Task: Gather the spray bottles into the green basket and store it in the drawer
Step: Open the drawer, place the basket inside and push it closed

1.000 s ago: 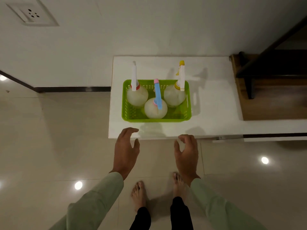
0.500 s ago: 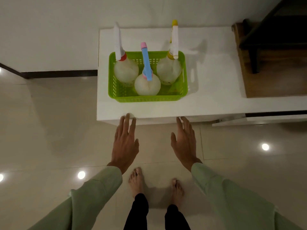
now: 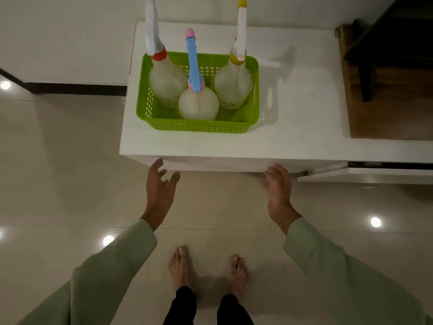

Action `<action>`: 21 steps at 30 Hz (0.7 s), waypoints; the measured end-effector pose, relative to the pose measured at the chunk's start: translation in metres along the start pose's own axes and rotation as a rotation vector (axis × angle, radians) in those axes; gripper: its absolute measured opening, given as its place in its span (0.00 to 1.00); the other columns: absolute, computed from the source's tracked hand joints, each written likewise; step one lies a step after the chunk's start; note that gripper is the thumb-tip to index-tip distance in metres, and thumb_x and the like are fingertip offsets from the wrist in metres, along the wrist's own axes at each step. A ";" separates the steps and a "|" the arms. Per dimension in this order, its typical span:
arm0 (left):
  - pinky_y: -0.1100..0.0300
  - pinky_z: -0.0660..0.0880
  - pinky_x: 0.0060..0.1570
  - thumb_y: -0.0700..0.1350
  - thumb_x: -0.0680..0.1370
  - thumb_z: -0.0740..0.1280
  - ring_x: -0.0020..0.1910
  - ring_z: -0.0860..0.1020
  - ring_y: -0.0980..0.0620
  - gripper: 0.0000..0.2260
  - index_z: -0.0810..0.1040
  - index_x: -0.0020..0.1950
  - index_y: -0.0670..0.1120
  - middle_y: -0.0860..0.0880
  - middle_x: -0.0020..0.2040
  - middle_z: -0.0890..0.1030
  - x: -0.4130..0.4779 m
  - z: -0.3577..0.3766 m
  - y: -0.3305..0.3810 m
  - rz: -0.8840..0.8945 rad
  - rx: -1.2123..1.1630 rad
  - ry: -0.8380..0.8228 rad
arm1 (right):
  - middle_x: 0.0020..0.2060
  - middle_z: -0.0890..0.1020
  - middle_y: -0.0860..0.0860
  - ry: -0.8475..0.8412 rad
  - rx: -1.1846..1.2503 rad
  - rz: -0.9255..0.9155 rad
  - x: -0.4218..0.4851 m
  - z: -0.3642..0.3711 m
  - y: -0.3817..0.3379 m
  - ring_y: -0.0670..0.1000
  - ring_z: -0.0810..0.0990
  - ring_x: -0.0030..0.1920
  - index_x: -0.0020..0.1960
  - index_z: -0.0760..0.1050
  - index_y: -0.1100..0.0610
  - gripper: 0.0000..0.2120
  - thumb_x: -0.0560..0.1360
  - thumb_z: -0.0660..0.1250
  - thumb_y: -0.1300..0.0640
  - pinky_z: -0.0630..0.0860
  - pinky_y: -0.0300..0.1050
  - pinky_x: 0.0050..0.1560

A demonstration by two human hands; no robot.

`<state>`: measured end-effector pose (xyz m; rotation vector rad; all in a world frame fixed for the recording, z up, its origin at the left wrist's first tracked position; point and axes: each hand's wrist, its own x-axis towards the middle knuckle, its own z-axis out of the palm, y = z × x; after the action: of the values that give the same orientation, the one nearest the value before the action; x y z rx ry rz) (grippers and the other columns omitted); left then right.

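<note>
The green basket stands on the white cabinet top near its left front corner. Three cloudy spray bottles stand upright in it: one with a red collar at the left, one with a blue and pink nozzle in front, one with a yellow collar at the right. My left hand and my right hand are both empty with fingers spread. Their fingertips reach the lower edge of the drawer front below the cabinet top, one near each end.
A second drawer to the right stands slightly pulled out. A dark wooden stair rises at the right behind the cabinet. My bare feet stand on glossy beige tiles. A white wall with a dark skirting lies to the left.
The view has closed in on the cabinet. Both hands have spread wider apart and moved up to the drawer front's lower edge. The basket and bottles have stayed put.
</note>
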<state>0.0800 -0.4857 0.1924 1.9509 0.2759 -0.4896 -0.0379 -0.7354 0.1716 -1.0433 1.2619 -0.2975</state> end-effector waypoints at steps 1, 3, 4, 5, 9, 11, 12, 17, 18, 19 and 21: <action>0.52 0.73 0.63 0.42 0.79 0.69 0.67 0.73 0.49 0.26 0.65 0.75 0.46 0.48 0.73 0.69 0.001 0.005 0.001 -0.072 -0.121 0.010 | 0.62 0.76 0.55 -0.007 0.107 0.089 0.004 0.000 0.001 0.53 0.76 0.62 0.72 0.69 0.60 0.20 0.81 0.64 0.64 0.78 0.48 0.57; 0.51 0.74 0.62 0.42 0.81 0.64 0.67 0.74 0.46 0.22 0.65 0.75 0.46 0.46 0.71 0.71 0.005 0.014 0.002 -0.246 -0.446 0.041 | 0.66 0.74 0.58 -0.031 0.284 0.224 0.011 0.001 0.004 0.57 0.74 0.67 0.75 0.66 0.61 0.21 0.83 0.60 0.59 0.76 0.55 0.62; 0.50 0.74 0.62 0.43 0.82 0.61 0.68 0.74 0.44 0.21 0.64 0.75 0.46 0.45 0.71 0.71 0.009 0.017 0.001 -0.329 -0.598 0.054 | 0.67 0.73 0.59 -0.038 0.349 0.273 0.016 0.002 0.007 0.58 0.72 0.68 0.76 0.64 0.62 0.21 0.84 0.59 0.58 0.75 0.57 0.64; 0.49 0.74 0.62 0.45 0.83 0.59 0.68 0.73 0.42 0.20 0.64 0.75 0.45 0.44 0.73 0.70 0.013 0.020 -0.002 -0.400 -0.710 0.056 | 0.68 0.72 0.59 -0.041 0.400 0.314 0.021 0.003 0.011 0.59 0.71 0.69 0.75 0.64 0.62 0.21 0.84 0.57 0.57 0.73 0.58 0.65; 0.42 0.70 0.68 0.54 0.83 0.58 0.71 0.70 0.39 0.26 0.58 0.79 0.47 0.44 0.76 0.65 0.040 0.034 -0.028 -0.565 -0.907 -0.014 | 0.74 0.66 0.60 -0.069 0.515 0.449 0.047 0.015 0.044 0.62 0.65 0.75 0.76 0.61 0.61 0.25 0.84 0.55 0.48 0.66 0.62 0.72; 0.40 0.67 0.70 0.57 0.82 0.57 0.73 0.68 0.38 0.28 0.55 0.80 0.49 0.44 0.78 0.63 0.055 0.045 -0.047 -0.604 -0.959 -0.047 | 0.78 0.62 0.60 -0.088 0.552 0.497 0.062 0.025 0.066 0.62 0.61 0.78 0.81 0.53 0.59 0.31 0.84 0.55 0.45 0.62 0.63 0.74; 0.40 0.66 0.71 0.58 0.82 0.56 0.74 0.66 0.38 0.29 0.54 0.80 0.49 0.44 0.78 0.62 0.061 0.051 -0.054 -0.618 -0.981 -0.055 | 0.79 0.60 0.60 -0.101 0.573 0.516 0.068 0.030 0.075 0.62 0.59 0.79 0.81 0.51 0.59 0.32 0.84 0.55 0.44 0.61 0.63 0.75; 0.38 0.60 0.74 0.63 0.82 0.52 0.77 0.60 0.37 0.32 0.52 0.81 0.48 0.43 0.80 0.57 0.093 0.079 -0.096 -0.659 -1.058 -0.061 | 0.81 0.55 0.60 -0.164 0.701 0.575 0.100 0.055 0.125 0.62 0.54 0.80 0.83 0.45 0.56 0.40 0.81 0.53 0.34 0.56 0.65 0.76; 0.38 0.60 0.74 0.64 0.81 0.52 0.77 0.60 0.37 0.33 0.52 0.81 0.48 0.43 0.80 0.57 0.098 0.084 -0.103 -0.666 -1.071 -0.065 | 0.81 0.55 0.60 -0.181 0.725 0.571 0.106 0.059 0.132 0.62 0.54 0.81 0.82 0.45 0.57 0.42 0.80 0.52 0.32 0.55 0.65 0.77; 0.38 0.60 0.74 0.65 0.81 0.51 0.77 0.60 0.38 0.33 0.52 0.81 0.48 0.42 0.80 0.58 0.103 0.088 -0.108 -0.670 -1.085 -0.068 | 0.80 0.56 0.60 -0.202 0.743 0.561 0.111 0.061 0.137 0.61 0.54 0.81 0.82 0.47 0.59 0.44 0.78 0.52 0.30 0.54 0.64 0.78; 0.38 0.60 0.74 0.66 0.80 0.51 0.77 0.62 0.38 0.35 0.53 0.81 0.47 0.42 0.79 0.61 0.112 0.096 -0.117 -0.679 -1.106 -0.066 | 0.80 0.58 0.60 -0.222 0.786 0.551 0.122 0.067 0.142 0.61 0.55 0.80 0.81 0.51 0.61 0.47 0.77 0.51 0.27 0.52 0.63 0.79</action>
<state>0.1117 -0.5272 0.0111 0.7261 0.9493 -0.6386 0.0131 -0.7128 -0.0196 -0.0426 1.0378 -0.2109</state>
